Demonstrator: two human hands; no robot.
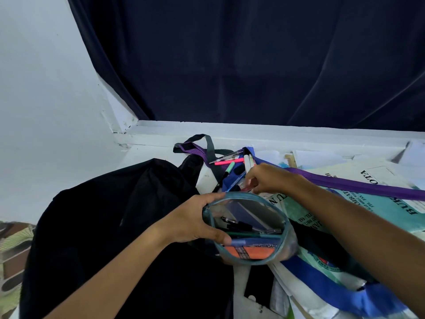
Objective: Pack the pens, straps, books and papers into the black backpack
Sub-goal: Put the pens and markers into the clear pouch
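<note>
My left hand [195, 222] grips the rim of an open, clear pencil pouch with teal trim [276, 254]; several pens and an orange whiteboard marker lie inside it. Behind the pouch my right hand [266, 178] pinches a pen [234, 184] among loose pens and markers [230, 160] on a blue cloth. The black backpack [115, 226] lies at the left, touching the pouch. A purple strap [358, 186] runs across green and white books and papers [379, 203] on the right. A purple and black strap [195, 147] lies behind the backpack.
A white wall rises at the left, and a white ledge [253, 132] runs along the back under a dark blue curtain [253, 65]. A blue strap [333, 293] crosses papers at the lower right. Patterned fabric [11, 249] shows at the far left.
</note>
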